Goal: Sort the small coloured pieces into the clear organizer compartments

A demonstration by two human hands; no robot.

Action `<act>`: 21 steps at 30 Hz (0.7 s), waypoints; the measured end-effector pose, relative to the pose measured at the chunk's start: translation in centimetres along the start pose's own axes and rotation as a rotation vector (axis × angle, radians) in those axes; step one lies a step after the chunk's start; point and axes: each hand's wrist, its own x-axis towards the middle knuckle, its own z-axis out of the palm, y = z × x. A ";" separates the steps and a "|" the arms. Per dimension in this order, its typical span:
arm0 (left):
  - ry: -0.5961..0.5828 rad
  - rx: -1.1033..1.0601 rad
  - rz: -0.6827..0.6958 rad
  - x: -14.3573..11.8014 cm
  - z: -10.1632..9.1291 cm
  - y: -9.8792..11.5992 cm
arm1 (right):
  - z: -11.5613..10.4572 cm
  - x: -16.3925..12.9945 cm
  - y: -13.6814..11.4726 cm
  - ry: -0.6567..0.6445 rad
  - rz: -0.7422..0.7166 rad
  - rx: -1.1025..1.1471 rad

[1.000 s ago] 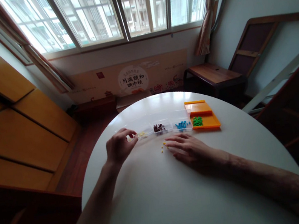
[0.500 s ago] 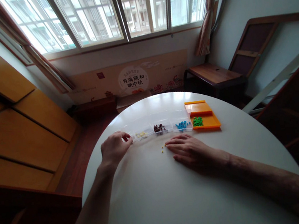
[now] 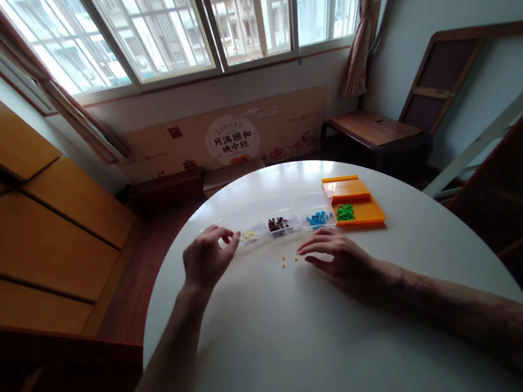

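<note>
My left hand point(image 3: 209, 256) is at the left end of the clear boxes, fingers loosely curled, thumb a little apart from them. Its tips are beside a clear box of small pale yellow pieces point(image 3: 249, 235); I see nothing held. On the white table, my right hand point(image 3: 339, 255) rests with fingers spread. Just off its fingertips is a tiny yellow piece point(image 3: 296, 258), with two more yellow pieces point(image 3: 283, 262) to its left. Dark brown pieces point(image 3: 277, 224) and blue pieces point(image 3: 318, 218) fill further clear boxes in the row.
An open orange case point(image 3: 369, 213) with green pieces point(image 3: 345, 212) stands at the row's right end. All this sits on a round white table point(image 3: 288, 352). Beyond it are a wooden stool point(image 3: 377, 126) and a window; wooden cabinets point(image 3: 23, 242) line the left.
My left hand has shifted right, toward the yellow pieces' box. My right hand has drawn back slightly to the right and lifted its fingers, leaving a yellow piece in plain sight on the table.
</note>
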 end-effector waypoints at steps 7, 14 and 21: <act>-0.060 -0.227 0.373 -2.5 3.2 4.1 | 0.1 -0.4 0.5 -0.005 0.030 0.004; -0.108 -0.439 0.662 -3.7 5.0 5.8 | -0.2 -0.1 -0.2 0.031 -0.012 0.000; -0.091 -0.437 0.705 -3.7 5.2 5.8 | -0.2 0.1 -0.4 0.031 -0.042 0.004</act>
